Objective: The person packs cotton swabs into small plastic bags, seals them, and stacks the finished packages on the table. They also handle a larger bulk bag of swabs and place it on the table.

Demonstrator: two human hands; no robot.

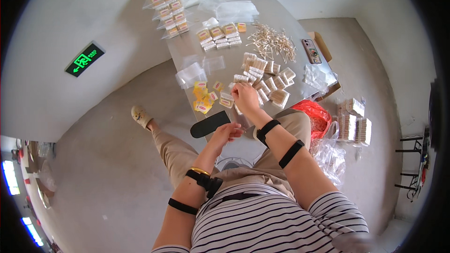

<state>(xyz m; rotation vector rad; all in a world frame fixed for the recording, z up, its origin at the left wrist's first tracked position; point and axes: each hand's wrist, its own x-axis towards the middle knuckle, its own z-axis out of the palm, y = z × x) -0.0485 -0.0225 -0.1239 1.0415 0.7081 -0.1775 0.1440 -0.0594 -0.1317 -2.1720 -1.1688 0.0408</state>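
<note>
At the table's near edge, my left hand is closed, its curled fingertips at the lower end of a clear plastic bag. Just beyond it, my right hand bends down with fingers drawn together beside the bundled cotton swabs; what lies in its fingertips is hidden. A small pack of cotton swabs with a yellow label card lies left of my right hand. Farther left are loose yellow label cards. A dark rounded pad sits left of my left hand.
Loose cotton swabs, stacked labelled packs, clear bags and a phone lie on the grey table. Bagged packs stand at its far left. A red bag and wrapped swab bundles are at right.
</note>
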